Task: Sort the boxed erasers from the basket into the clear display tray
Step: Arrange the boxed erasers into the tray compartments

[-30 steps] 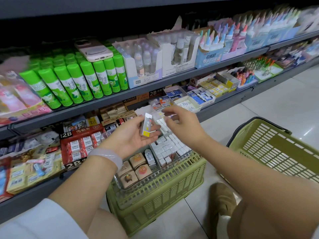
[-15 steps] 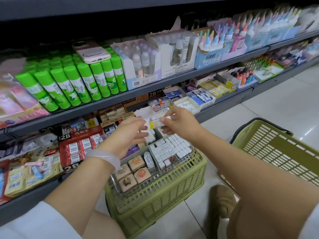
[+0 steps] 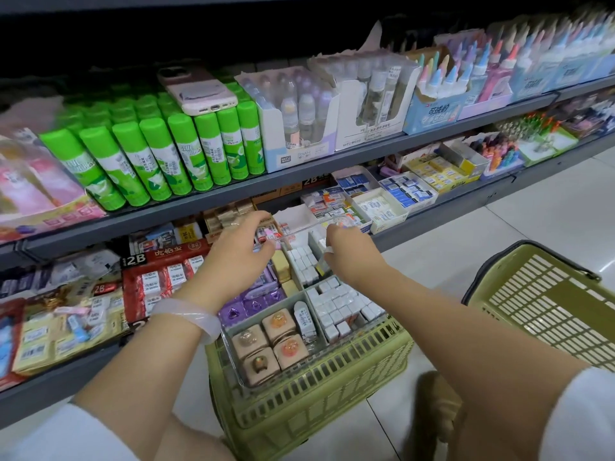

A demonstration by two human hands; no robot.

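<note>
1. Nearest the camera, two bare forearms reach forward over a green basket (image 3: 309, 404) standing on the tiled floor; the left wrist wears a pale bangle (image 3: 186, 316).
2. A clear display tray (image 3: 233, 357) sits on top of that basket, divided into compartments. The near left one holds four tan boxed erasers (image 3: 269, 347) with round windows; behind them lie purple packs (image 3: 253, 302).
3. The near right compartment is packed with small white boxed erasers (image 3: 342, 309), and one white pack stands upright against the divider between the tan boxes and these.
4. A second green basket (image 3: 545, 301) stands to the right on the floor, apart from the first.
5. The right hand (image 3: 349, 252) hovers over the far right compartment, fingers curled down and pinching a small white and yellow eraser box (image 3: 321, 266) just above the white boxes stacked there.
6. The left hand (image 3: 238, 251) is over the tray's far left part, fingers bent near its far rim; whether it grips anything I cannot tell.
7. Beyond, the shelves carry green glue sticks (image 3: 159, 161) with a pink phone (image 3: 196, 91) lying on top.
</note>
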